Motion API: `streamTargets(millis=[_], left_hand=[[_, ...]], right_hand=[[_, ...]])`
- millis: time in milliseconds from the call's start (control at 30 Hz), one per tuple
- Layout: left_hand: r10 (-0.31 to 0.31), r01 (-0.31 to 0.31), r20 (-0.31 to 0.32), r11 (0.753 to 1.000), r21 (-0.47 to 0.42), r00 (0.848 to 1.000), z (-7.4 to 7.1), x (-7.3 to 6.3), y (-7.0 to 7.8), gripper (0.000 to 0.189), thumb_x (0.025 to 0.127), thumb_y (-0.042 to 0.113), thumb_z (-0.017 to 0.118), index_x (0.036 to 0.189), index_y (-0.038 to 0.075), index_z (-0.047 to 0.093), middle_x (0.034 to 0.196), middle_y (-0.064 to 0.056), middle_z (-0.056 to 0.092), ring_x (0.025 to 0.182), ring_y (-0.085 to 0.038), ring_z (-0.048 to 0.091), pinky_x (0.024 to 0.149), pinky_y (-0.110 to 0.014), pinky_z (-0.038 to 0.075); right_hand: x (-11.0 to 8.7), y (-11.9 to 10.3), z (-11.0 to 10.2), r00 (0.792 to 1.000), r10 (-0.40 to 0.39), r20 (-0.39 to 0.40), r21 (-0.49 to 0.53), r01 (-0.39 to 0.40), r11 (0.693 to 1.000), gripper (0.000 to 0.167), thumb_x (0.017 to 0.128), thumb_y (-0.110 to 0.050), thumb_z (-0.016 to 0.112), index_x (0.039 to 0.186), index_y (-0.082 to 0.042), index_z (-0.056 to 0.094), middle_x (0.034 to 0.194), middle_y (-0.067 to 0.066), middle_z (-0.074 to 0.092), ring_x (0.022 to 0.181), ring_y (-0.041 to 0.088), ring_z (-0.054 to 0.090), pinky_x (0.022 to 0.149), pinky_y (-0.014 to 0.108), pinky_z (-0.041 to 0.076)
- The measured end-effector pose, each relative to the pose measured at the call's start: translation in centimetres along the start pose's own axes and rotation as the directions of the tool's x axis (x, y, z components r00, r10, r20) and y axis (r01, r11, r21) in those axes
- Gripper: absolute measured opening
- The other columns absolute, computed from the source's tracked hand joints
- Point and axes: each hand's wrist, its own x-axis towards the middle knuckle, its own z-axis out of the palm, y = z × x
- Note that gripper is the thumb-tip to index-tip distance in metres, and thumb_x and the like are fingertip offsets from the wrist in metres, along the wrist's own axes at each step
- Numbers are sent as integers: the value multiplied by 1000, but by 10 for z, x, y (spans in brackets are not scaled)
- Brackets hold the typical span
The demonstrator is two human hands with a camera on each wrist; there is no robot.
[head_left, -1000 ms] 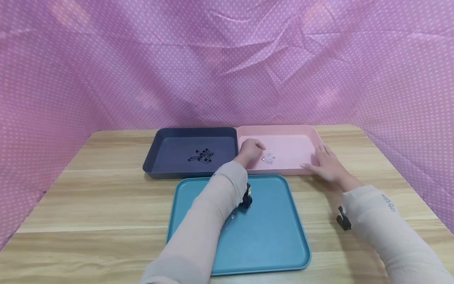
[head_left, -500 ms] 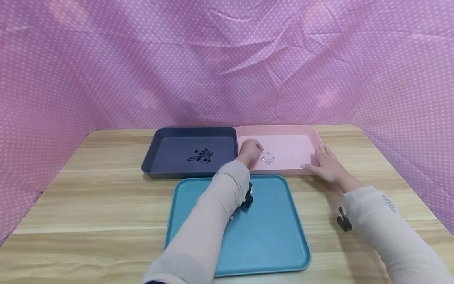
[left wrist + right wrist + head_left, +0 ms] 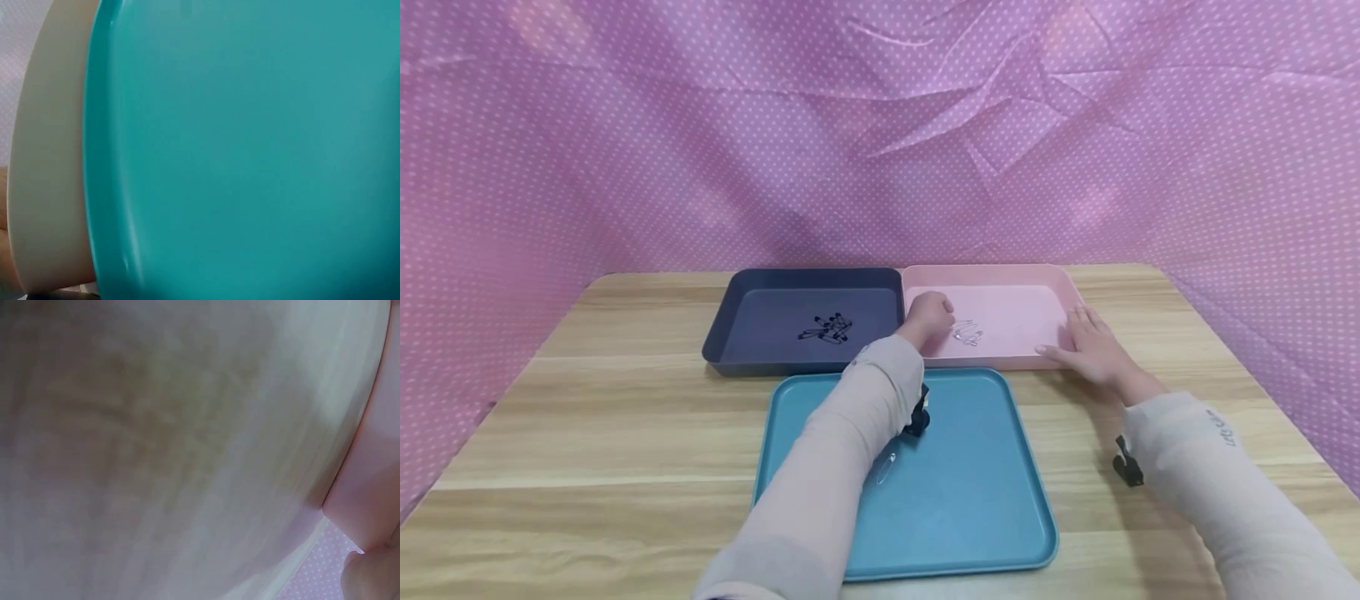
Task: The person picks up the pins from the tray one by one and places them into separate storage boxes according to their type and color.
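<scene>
My left hand (image 3: 929,315) is over the left part of the pink tray (image 3: 1015,308), fingers curled in beside a small pile of silver safety pins (image 3: 967,335). Its fingertips are hidden, so I cannot tell whether it holds a pin. At the tray's right end, my right hand (image 3: 1093,348) rests on the rim with fingers straight and thumb spread along the front edge. One silver safety pin (image 3: 886,468) lies on the teal tray (image 3: 970,492), right by my left sleeve. In the right wrist view, the hand (image 3: 375,575) shows at the pink wall's corner.
A dark blue tray (image 3: 775,333) with several black safety pins (image 3: 827,329) adjoins the pink one on the left. Closer to me, the teal tray sits in front of both, partly covered by my left forearm. A pink dotted curtain (image 3: 880,167) hangs behind the wooden table (image 3: 587,417).
The left hand has drawn slightly left from the silver pins, its fingers curling in more. The right hand stays on the pink tray's rim.
</scene>
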Motion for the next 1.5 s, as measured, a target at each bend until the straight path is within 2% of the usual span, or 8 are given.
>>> streamTargets(millis=[33,67,167,233,633,867,1033,1500], left_hand=[[-2,2,20,1000,-10,1000,-16,-22,12,18,76,10,62,93,7,63,93,-2,60,87,-15,53,76,-24,41],[10,-9,31,999,-34,999,-21,-27,12,17,75,12,63,92,8,63,91,0,61,85,-14,53,74,-23,41],[-14,17,71,999,-49,997,-49,-69,37,20,80,12,60,99,7,61,99,-3,59,92,-15,52,78,-23,41],[9,-5,65,998,-65,998,-56,-80,42,21,80,13,59,101,7,60,100,-3,59,92,-15,52,77,-23,40],[159,-148,71,979,-139,985,-77,-107,36,26,81,13,57,104,2,58,100,-7,57,94,-17,50,82,-25,38],[160,-129,113,961,-245,981,-85,-127,30,26,82,15,58,106,4,57,96,-4,54,89,-15,49,76,-26,41],[138,-99,149,965,-244,979,-95,-142,25,26,84,21,57,108,10,56,98,0,54,90,-13,49,77,-26,41],[212,-152,207,950,-274,955,-118,-185,8,23,83,23,59,103,12,59,91,1,57,83,-13,51,74,-27,41]], right_hand=[[0,0,0,1000,-2,0,-4,2,1000,94,83,-55,41,130,15,0,135,32,-7,124,41,-9,97,51,-3],[0,0,0,1000,-6,-1,-8,6,1000,94,83,-54,41,130,16,1,135,32,-6,124,41,-8,97,51,-2],[-1,0,0,1000,-10,-1,-9,10,1000,93,83,-54,41,130,16,1,134,33,-7,124,41,-8,97,51,-2],[-1,0,-2,1000,-8,-2,-11,8,1000,93,83,-54,41,130,16,0,134,33,-6,124,41,-8,97,51,-2],[0,-4,-2,1000,-7,14,-23,7,1000,94,83,-55,40,129,17,-1,134,33,-7,124,42,-7,97,51,-2],[-1,-4,-2,1000,-6,23,-34,7,999,95,83,-56,38,129,17,-1,134,33,-7,123,43,-7,97,51,-3],[-2,-4,-3,1000,-8,25,-41,9,999,95,83,-56,38,129,17,-1,134,34,-7,123,43,-7,97,51,-3],[-3,-3,-2,1000,-27,12,-42,28,999,93,84,-53,39,128,19,1,133,35,-5,123,44,-6,97,51,-2]])
